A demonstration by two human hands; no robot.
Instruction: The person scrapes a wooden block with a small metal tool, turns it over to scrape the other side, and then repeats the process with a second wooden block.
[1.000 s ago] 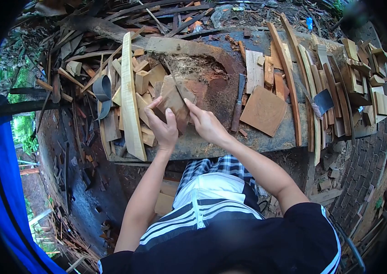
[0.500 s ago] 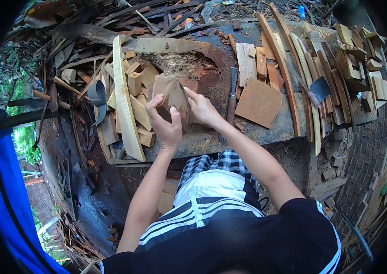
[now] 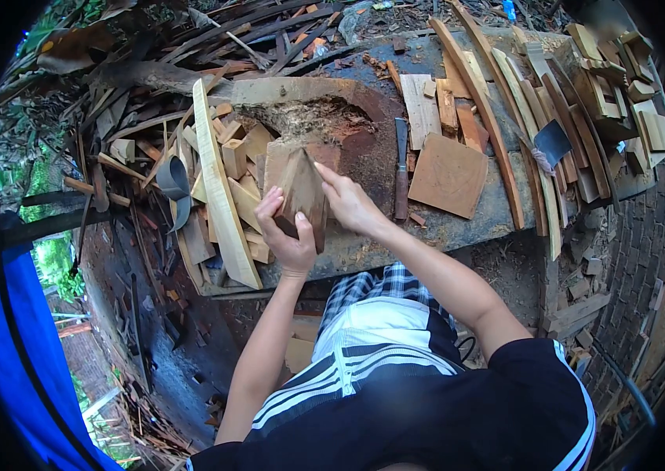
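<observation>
A wooden block (image 3: 306,188) with a pointed top is held up over the workbench. My left hand (image 3: 291,239) grips its lower left side, thumb across the face and fingers around the edge. On the right edge, my right hand (image 3: 352,204) is closed against the block with the index finger along it; its other fingers are partly hidden. Behind the block lies a thick, hollowed piece of timber (image 3: 364,145). To the right rests a long blade with a brown handle (image 3: 401,188), beside a square wooden board (image 3: 448,176).
A pale curved plank (image 3: 218,188) and small offcuts (image 3: 235,157) lie on the left. Long wood strips (image 3: 483,125) cross the bench (image 3: 442,239) at right, near stacked blocks (image 3: 607,102). Scrap wood piles up at the back. A blue tarp (image 3: 22,337) hangs at left.
The wooden block has been turned in my hands, so its pointed face shows more fully. Both hands stay on it. The whole view has shifted slightly.
</observation>
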